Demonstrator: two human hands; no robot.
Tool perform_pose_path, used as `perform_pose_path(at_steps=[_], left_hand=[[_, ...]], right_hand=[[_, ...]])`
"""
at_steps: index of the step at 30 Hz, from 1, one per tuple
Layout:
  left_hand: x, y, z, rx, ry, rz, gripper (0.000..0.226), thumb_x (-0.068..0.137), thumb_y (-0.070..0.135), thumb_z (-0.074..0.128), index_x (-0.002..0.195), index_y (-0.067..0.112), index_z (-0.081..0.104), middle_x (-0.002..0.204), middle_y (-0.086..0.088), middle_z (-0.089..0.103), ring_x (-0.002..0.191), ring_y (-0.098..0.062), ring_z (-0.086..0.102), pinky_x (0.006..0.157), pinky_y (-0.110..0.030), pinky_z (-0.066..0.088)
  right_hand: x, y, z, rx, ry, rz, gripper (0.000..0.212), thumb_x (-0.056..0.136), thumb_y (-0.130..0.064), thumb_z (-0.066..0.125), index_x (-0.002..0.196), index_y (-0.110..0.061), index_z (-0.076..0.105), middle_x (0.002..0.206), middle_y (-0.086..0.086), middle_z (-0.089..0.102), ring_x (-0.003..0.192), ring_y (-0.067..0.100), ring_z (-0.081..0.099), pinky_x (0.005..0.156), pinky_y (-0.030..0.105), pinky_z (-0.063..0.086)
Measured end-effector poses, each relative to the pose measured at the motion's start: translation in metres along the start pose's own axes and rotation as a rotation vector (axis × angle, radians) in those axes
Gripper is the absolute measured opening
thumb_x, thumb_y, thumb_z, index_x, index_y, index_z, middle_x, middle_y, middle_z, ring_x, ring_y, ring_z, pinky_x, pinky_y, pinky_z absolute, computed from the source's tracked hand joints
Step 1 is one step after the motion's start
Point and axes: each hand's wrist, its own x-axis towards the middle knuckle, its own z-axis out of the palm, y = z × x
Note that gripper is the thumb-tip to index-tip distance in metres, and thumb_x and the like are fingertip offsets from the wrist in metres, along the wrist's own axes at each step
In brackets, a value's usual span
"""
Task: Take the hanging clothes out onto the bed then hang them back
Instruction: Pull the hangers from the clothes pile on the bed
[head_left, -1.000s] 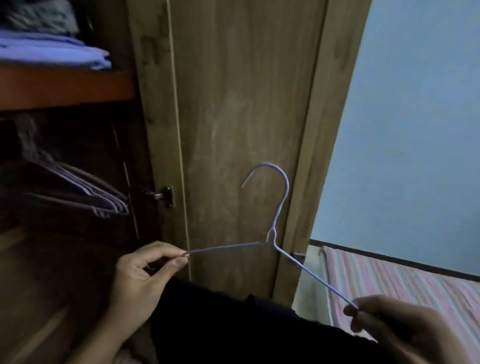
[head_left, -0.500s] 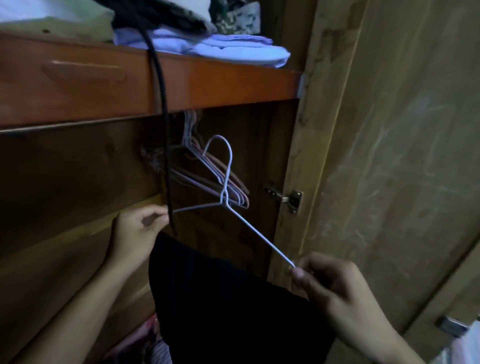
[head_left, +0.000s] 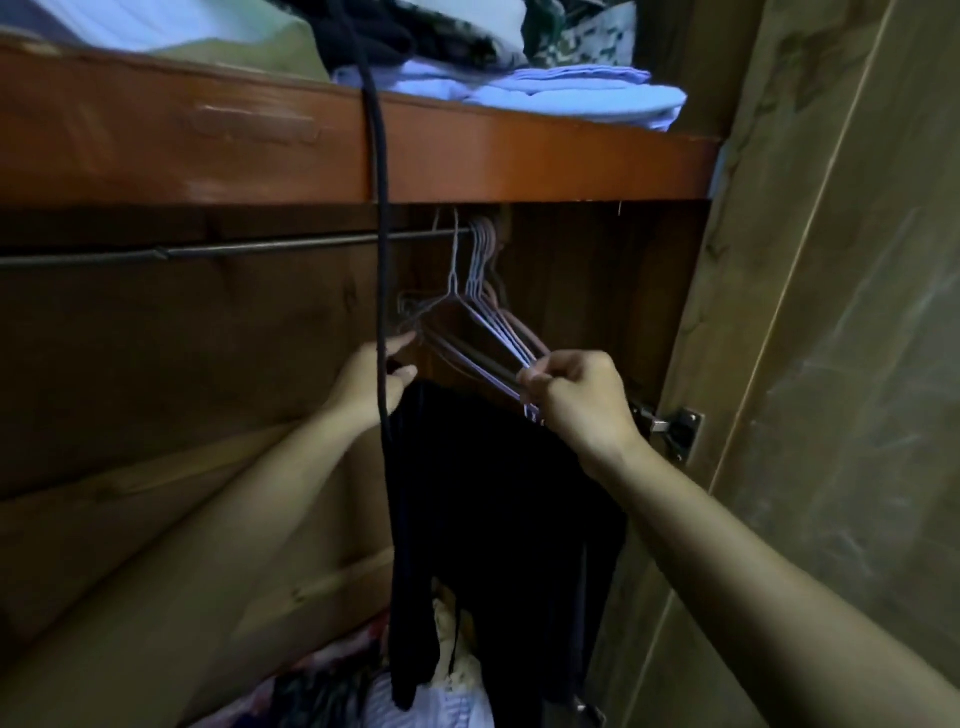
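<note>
Since the earlier frame we see the wire hanger has gone up from in front of the open wardrobe to the rod, its hook now over the rod at the centre of the frame, just left of the bunch of empty hangers. The left hand pinches the hanger's left end between thumb and fingertips, while the right hand — fingers curled — pinches its right end, right against the lower tips of the empty hangers. The dark garment hangs from the hanger down through the lower centre of the frame, between the two forearms. A dark strap drops from the shelf across the rod and in front of the left hand. Folded pale-blue clothes lie on the shelf at upper centre — beside darker and patterned fabric. At right we see the wardrobe door and, below the right hand, its metal hinge.
</note>
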Motion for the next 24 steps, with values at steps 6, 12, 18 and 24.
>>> perform_pose_path(at_steps=[6,12,18,24], left_hand=[[-0.002,0.011,0.002,-0.031,-0.115,-0.018,0.049,0.099,0.012,0.054,0.146,0.025,0.044,0.149,-0.003,0.046,0.087,0.0,0.051,0.073,-0.013,0.036],[-0.017,0.035,0.012,-0.011,-0.09,-0.02,0.044,0.097,-0.001,0.053,0.141,0.005,0.049,0.144,-0.015,0.048,0.134,-0.028,0.044,0.103,-0.021,0.035],[-0.028,0.026,0.013,-0.011,-0.134,-0.044,0.045,0.098,0.001,0.052,0.141,0.009,0.049,0.147,-0.015,0.046,0.134,-0.026,0.047,0.104,-0.024,0.039],[-0.034,0.016,0.021,-0.047,-0.182,-0.069,0.052,0.096,0.002,0.056,0.145,0.011,0.044,0.148,-0.011,0.046,0.137,-0.02,0.043,0.11,-0.033,0.039]], right_hand=[[0.051,-0.006,0.02,0.065,0.025,0.086,0.017,0.088,-0.008,0.063,0.076,-0.013,0.074,0.098,0.008,0.073,0.098,0.02,0.068,0.085,0.036,0.058],[0.073,-0.003,0.041,0.001,0.078,0.076,0.015,0.092,-0.013,0.06,0.093,-0.008,0.074,0.09,0.005,0.072,0.073,0.011,0.066,0.053,0.017,0.047],[0.061,0.024,0.038,-0.11,0.038,0.091,0.021,0.091,-0.006,0.057,0.081,0.002,0.073,0.074,0.009,0.067,0.051,0.009,0.054,0.04,0.015,0.039],[0.053,0.035,0.027,-0.177,-0.069,0.048,0.015,0.096,-0.018,0.061,0.093,-0.012,0.074,0.081,0.001,0.074,0.059,0.011,0.068,0.059,0.022,0.057]])
